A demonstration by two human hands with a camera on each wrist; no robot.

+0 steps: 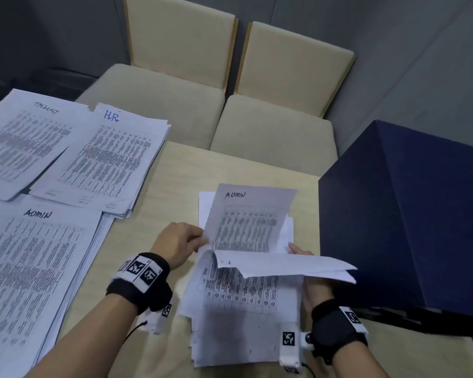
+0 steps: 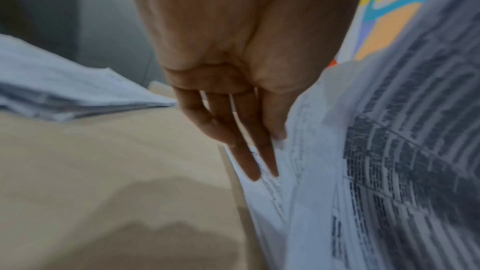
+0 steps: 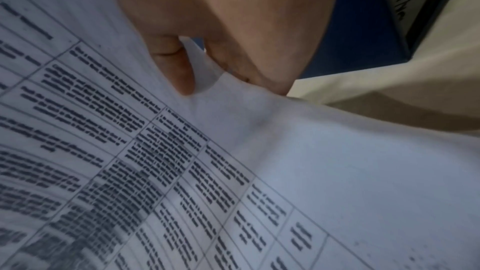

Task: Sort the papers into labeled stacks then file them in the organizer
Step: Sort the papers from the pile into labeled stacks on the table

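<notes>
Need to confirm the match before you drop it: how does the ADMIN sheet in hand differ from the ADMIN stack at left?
The lifted white ADMIN sheet is single, raised and curled, pinched by the left hand; the white ADMIN-labelled stack is thick, flat on the wooden table, untouched. Both show handwritten ADMIN above printed tables.

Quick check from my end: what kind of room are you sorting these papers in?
Most likely an office or meeting room. Stacks of printed forms handwritten HR and ADMIN lie on a light wooden table, with two beige padded chairs drawn up and a dark blue organizer alongside.
</notes>
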